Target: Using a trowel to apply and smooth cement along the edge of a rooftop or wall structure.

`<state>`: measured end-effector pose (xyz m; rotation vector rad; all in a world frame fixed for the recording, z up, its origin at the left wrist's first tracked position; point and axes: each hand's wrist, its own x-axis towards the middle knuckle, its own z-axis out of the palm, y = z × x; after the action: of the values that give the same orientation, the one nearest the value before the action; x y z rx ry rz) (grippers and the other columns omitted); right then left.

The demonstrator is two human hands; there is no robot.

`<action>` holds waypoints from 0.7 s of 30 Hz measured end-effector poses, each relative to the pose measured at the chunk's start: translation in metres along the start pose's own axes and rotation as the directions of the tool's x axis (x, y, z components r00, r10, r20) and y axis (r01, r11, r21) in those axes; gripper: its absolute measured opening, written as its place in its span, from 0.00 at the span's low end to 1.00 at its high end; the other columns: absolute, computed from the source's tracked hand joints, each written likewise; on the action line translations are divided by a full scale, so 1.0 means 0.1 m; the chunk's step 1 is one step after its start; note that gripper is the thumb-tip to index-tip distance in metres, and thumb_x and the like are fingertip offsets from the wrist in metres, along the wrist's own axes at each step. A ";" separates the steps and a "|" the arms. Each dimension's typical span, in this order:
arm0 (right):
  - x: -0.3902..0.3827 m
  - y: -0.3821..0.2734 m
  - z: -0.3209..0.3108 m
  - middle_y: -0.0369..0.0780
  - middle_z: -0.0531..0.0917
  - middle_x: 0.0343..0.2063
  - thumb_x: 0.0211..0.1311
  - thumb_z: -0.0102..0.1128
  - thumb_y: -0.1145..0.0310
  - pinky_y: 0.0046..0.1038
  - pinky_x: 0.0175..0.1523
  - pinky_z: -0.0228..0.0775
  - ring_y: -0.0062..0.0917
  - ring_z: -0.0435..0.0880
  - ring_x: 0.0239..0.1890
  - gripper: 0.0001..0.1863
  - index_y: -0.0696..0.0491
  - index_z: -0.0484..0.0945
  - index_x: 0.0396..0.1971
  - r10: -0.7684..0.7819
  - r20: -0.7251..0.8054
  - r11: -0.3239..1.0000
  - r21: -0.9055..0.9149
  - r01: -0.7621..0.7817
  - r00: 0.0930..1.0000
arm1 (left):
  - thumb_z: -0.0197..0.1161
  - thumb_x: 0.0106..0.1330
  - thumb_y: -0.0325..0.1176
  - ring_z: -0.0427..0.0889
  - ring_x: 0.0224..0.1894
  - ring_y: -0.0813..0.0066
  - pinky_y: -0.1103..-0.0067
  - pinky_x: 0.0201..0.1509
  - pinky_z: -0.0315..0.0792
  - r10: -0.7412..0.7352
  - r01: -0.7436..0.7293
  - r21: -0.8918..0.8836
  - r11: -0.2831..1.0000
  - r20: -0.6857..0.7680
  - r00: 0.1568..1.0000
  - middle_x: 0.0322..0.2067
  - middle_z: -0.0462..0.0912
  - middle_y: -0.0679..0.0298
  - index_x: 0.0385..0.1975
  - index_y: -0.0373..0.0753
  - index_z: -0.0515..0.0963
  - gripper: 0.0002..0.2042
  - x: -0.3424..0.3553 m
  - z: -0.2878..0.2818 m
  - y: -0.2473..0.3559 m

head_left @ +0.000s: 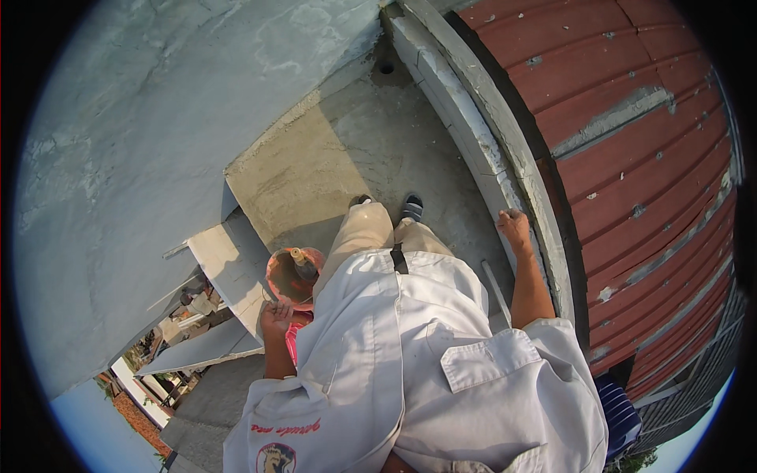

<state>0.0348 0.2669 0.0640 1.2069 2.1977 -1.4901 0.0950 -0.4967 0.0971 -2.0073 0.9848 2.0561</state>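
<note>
My left hand (276,314) is closed beside the rim of an orange-red bucket (277,273), with the thin wire handle running into its curled fingers. Inside the bucket leans a tool with a yellowish round-ended handle (298,256); its lower part is grey and its kind is unclear. Whether the bucket hangs or stands I cannot tell. Over by the low block wall (481,158), my right hand (514,225) is curled with no object showing in it. It overlaps the wall's edge in the picture, and contact is unclear.
My feet stand on a concrete floor (378,126) with a drain hole (386,68) at its far end. A tall grey plastered wall (142,158) rises at left. Beyond the low wall lies a red corrugated roof (631,158). Pale slabs (229,268) and rubble (197,303) are at lower left.
</note>
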 end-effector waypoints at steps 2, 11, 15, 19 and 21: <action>-0.20 0.21 0.11 0.41 0.85 0.22 0.67 0.64 0.62 0.28 0.33 0.79 0.24 0.86 0.24 0.16 0.62 0.84 0.32 0.112 0.047 0.994 -0.018 -0.111 0.993 | 0.53 0.77 0.41 0.81 0.54 0.52 0.55 0.68 0.69 -0.036 0.033 0.050 0.998 0.044 0.998 0.45 0.81 0.56 0.35 0.40 0.73 0.12 0.14 0.08 0.13; -0.58 1.95 0.62 0.45 0.84 0.21 0.60 0.63 0.63 0.40 0.35 0.74 0.35 0.86 0.27 0.14 0.59 0.84 0.23 -0.014 0.104 0.987 -0.158 0.031 0.994 | 0.56 0.76 0.41 0.79 0.55 0.54 0.55 0.68 0.68 -0.034 0.031 0.160 0.987 0.012 0.999 0.45 0.80 0.59 0.41 0.40 0.73 0.11 0.29 1.07 0.37; -0.13 1.29 0.72 0.45 0.81 0.19 0.62 0.63 0.59 0.38 0.34 0.74 0.29 0.81 0.24 0.18 0.58 0.82 0.21 -0.177 0.311 0.887 -0.360 0.288 0.934 | 0.56 0.77 0.44 0.80 0.54 0.54 0.55 0.67 0.68 -0.031 0.031 0.088 0.996 0.001 1.000 0.43 0.80 0.60 0.45 0.39 0.74 0.13 0.59 1.04 0.39; 0.24 -0.54 0.94 0.45 0.83 0.19 0.65 0.62 0.53 0.38 0.36 0.74 0.34 0.81 0.23 0.23 0.60 0.83 0.23 0.148 0.234 0.987 -0.091 -0.130 0.961 | 0.57 0.75 0.40 0.80 0.54 0.55 0.56 0.65 0.69 0.005 -0.008 0.078 0.997 0.035 0.999 0.42 0.80 0.62 0.47 0.40 0.74 0.11 0.65 0.93 0.35; 0.66 -1.02 1.07 0.42 0.88 0.27 0.67 0.65 0.53 0.35 0.37 0.77 0.33 0.85 0.28 0.22 0.60 0.85 0.43 0.020 0.245 0.905 -0.416 0.087 0.969 | 0.58 0.72 0.35 0.79 0.56 0.56 0.58 0.64 0.69 0.052 -0.062 0.062 0.996 0.155 0.986 0.43 0.80 0.62 0.50 0.42 0.74 0.10 0.61 0.84 0.35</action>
<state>-0.1082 0.1935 0.0443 0.7999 2.2207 -1.0220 -0.0023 -0.5032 0.0472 -1.7780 1.0767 2.1388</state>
